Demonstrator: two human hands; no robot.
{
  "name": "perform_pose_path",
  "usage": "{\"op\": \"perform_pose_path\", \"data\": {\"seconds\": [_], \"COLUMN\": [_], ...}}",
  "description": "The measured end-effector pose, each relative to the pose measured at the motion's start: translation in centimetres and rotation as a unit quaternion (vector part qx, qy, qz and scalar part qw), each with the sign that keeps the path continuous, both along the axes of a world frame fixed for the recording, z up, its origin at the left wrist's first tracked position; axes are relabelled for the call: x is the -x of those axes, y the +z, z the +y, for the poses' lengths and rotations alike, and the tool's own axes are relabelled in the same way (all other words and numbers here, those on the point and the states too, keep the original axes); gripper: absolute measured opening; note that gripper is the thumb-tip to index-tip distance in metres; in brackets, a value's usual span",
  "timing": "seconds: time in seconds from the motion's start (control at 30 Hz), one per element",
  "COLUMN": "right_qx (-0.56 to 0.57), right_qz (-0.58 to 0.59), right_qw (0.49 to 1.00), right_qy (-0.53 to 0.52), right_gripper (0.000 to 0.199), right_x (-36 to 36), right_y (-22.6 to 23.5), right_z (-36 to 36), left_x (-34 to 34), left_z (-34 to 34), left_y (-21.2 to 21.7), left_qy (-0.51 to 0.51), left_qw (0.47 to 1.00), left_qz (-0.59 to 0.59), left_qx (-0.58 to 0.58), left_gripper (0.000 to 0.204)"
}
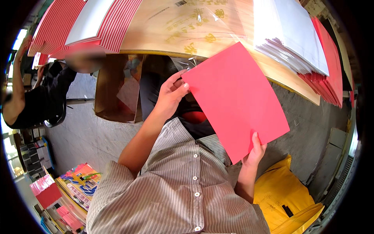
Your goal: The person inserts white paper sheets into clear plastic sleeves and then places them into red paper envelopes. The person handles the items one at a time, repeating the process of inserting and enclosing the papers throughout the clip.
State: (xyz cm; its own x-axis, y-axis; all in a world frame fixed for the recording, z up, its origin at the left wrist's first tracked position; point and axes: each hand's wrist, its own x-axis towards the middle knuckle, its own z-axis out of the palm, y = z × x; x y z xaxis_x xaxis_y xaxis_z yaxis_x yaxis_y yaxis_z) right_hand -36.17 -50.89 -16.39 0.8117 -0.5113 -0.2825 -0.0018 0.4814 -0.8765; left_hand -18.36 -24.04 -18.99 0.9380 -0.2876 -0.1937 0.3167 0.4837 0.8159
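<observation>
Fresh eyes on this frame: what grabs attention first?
The big red sheet, just right of centre, with the left hand at its left corner and the right hand at its lower edge. Next, the bright yellow bag at lower right, then the red-and-white striped stack at upper left.

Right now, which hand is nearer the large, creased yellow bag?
Right: the right hand, holding the rectangular red sheet, appears above-left of the bag; the left hand, by the sheet's left corner, is farther away.
</observation>
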Motion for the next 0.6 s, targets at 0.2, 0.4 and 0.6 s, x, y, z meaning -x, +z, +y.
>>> {"op": "perform_pose_path", "data": {"seconds": [0.2,0.4,0.6], "right_qx": [0.018,0.021,-0.002], "right_qz": [0.016,0.011,0.006], "right_qw": [1.000,1.000,1.000], "right_qy": [0.008,0.012,0.007], "right_gripper": [0.041,0.042,0.042], "right_x": [0.1,0.0,-0.2], "right_y": [0.1,0.1,0.4], "right_z": [-0.8,-1.2,-1.4], "left_x": [0.0,0.0,-0.5], "left_z": [-0.3,0.1,0.4], "left_y": [-0.9,-1.4,-0.8], "left_qy": [0.055,0.070,0.050], "left_qw": [0.997,0.993,0.992], "left_qz": [-0.011,-0.042,-0.087], "left_qx": [-0.052,-0.086,-0.080], "left_gripper": [0.046,0.045,0.048]}}
